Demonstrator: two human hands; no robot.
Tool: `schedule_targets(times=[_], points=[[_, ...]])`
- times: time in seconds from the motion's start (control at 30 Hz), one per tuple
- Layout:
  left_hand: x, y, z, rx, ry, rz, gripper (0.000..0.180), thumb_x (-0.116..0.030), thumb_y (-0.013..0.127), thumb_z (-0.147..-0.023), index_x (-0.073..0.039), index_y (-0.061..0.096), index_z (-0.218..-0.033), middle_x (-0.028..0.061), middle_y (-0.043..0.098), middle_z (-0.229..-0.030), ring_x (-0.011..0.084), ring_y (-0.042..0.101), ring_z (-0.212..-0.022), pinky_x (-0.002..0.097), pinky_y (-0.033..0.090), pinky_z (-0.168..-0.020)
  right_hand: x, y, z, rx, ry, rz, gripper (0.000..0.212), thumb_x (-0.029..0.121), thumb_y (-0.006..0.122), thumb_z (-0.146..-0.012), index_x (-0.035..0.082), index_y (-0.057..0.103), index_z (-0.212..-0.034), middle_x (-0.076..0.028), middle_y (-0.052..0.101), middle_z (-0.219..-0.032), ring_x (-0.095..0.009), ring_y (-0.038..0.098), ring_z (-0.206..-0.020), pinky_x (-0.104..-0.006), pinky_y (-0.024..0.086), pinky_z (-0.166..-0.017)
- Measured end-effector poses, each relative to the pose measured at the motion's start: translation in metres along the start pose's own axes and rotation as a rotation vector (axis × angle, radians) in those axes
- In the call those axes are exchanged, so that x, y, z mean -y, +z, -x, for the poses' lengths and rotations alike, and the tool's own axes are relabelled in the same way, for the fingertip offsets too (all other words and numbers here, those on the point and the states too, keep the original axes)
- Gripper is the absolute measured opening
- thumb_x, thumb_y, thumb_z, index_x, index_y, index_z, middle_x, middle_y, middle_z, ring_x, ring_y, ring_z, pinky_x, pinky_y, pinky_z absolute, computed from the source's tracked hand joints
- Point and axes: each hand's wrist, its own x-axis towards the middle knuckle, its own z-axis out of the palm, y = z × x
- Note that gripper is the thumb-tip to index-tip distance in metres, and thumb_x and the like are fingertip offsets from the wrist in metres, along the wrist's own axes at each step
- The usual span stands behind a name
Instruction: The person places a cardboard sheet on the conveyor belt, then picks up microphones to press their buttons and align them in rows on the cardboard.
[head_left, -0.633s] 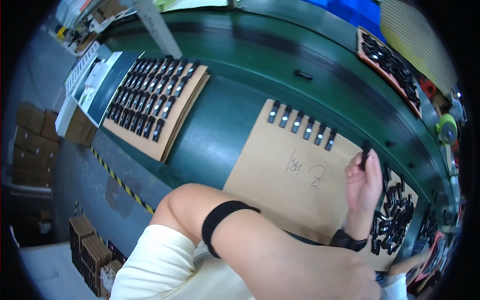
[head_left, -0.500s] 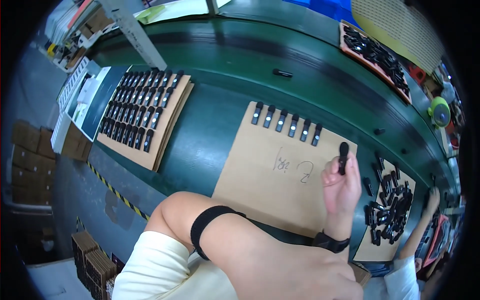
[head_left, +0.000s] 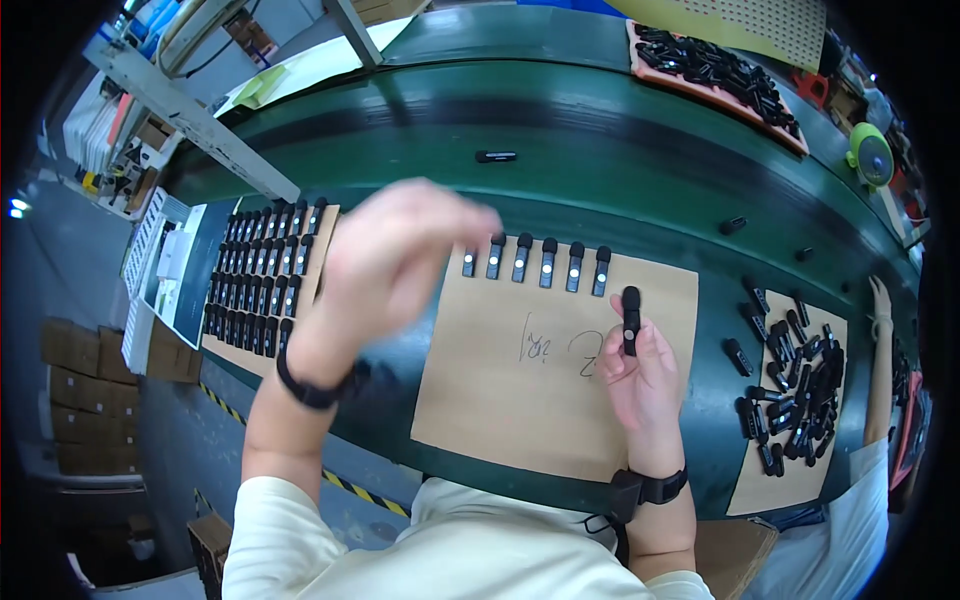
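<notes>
My right hand (head_left: 645,385) holds a small black wireless microphone (head_left: 631,320) upright between thumb and fingers, its dark foam cap at the top. Below it lies a brown cardboard sheet (head_left: 500,400) with handwriting on it. Along the sheet's far edge stands a row of several like microphones (head_left: 548,264), caps pointing away from me. My left hand (head_left: 400,260) is raised over the sheet's left side and smeared by motion; its fingers are bent to the right, and whether anything is in them cannot be made out.
To the left, a cardboard stack carries rows of microphones (head_left: 265,257). On the right, a loose heap (head_left: 800,390) covers another sheet. A single microphone (head_left: 496,156) lies on the green belt. Behind stands a pink tray (head_left: 690,85). A co-worker's arm (head_left: 880,370) reaches in at far right.
My left arm has swung from low across my body up to the left over the sheet. My right hand still holds the microphone, now turned with its light spot showing. The view has shifted.
</notes>
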Motion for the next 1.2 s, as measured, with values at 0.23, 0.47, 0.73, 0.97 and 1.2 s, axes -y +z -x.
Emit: schedule_targets(times=[0.23, 0.47, 0.73, 0.97, 1.2], points=[[0.171, 0.038, 0.012, 0.063, -0.679, -0.084, 0.013, -0.002, 0.064, -0.090, 0.001, 0.071, -0.102, 0.0119, 0.071, -0.089, 0.0185, 0.068, -0.078, 0.0289, 0.055, -0.076, 0.003, 0.009, -0.002, 0.006, 0.065, 0.029, 0.025, 0.019, 0.053, -0.101, 0.005, 0.050, -0.122, -0.009, 0.059, -0.086, -0.014, 0.052, -0.070, -0.0269, 0.041, -0.060], [0.251, 0.073, 0.027, 0.264, -0.573, -0.373, 0.025, -0.012, 0.071, -0.088, -0.001, 0.068, -0.110, 0.0105, 0.070, -0.092, 0.0224, 0.066, -0.082, 0.0323, 0.054, -0.082, 0.001, -0.003, -0.003, -0.011, 0.079, -0.047, 0.015, 0.012, 0.051, -0.099, 0.008, 0.052, -0.113, -0.007, 0.055, -0.081, -0.014, 0.049, -0.068, -0.0264, 0.038, -0.058], [0.253, 0.067, 0.030, 0.307, -0.871, -0.357, 0.027, -0.011, 0.070, -0.088, -0.002, 0.066, -0.113, 0.0083, 0.069, -0.089, 0.0202, 0.063, -0.079, 0.0319, 0.053, -0.079, 0.001, -0.005, 0.000, 0.021, 0.041, 0.070, 0.014, 0.012, 0.050, -0.101, 0.005, 0.057, -0.111, -0.004, 0.052, -0.073, -0.012, 0.044, -0.062, -0.0258, 0.035, -0.056], [0.129, 0.054, 0.032, 0.032, -0.772, 0.090, 0.021, -0.006, 0.068, -0.090, 0.001, 0.066, -0.110, 0.0016, 0.065, -0.087, 0.0074, 0.057, -0.077, 0.0225, 0.049, -0.074, 0.007, 0.000, 0.010, 0.018, 0.039, 0.140, 0.022, 0.012, 0.055, -0.100, 0.000, 0.064, -0.116, -0.003, 0.061, -0.075, -0.007, 0.050, -0.063, -0.0206, 0.037, -0.057], [-0.024, 0.080, 0.058, -0.024, -0.491, 0.358, 0.024, 0.000, 0.072, -0.083, -0.001, 0.068, -0.107, 0.0091, 0.066, -0.098, 0.0174, 0.064, -0.087, 0.0300, 0.051, -0.082, 0.008, 0.010, 0.013, 0.098, -0.146, 0.421, 0.033, 0.004, 0.064, -0.094, -0.004, 0.060, -0.125, -0.007, 0.066, -0.089, -0.007, 0.050, -0.067, -0.0206, 0.039, -0.061]])
